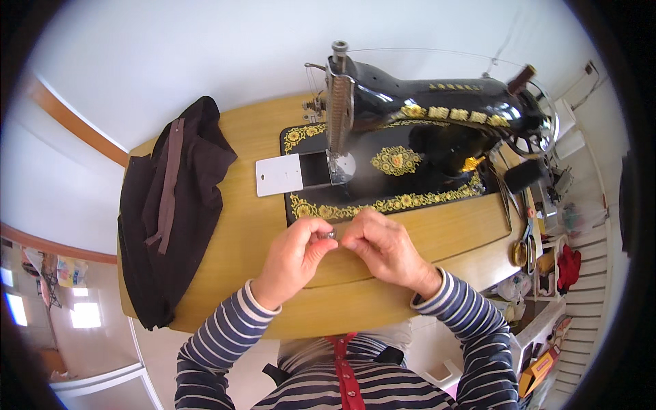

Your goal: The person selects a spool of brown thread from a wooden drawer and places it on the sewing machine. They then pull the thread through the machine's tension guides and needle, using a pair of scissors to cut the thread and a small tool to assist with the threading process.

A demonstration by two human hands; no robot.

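My left hand [300, 256] pinches a small metal part [328, 234], which looks like a sewing machine bobbin or bobbin case, between thumb and fingertips. Close to its right, my right hand [382, 246] has thumb and forefinger pressed together; whether a thread lies between them cannot be told. Both hands are above the wooden table near the front edge of the machine bed. Behind them stands a black sewing machine [400, 97] with gold decoration. A white card or plate [279, 175] lies left of the needle area, beside a dark opening in the bed [315, 169].
Dark fabric [154, 277] with a brown zipper [170, 184] lies on the table's left side. Scissors [524, 246] and a black thread spool [524, 176] lie at the right. A wall stands behind the machine; shelves with red cloth [569, 269] are at the far right.
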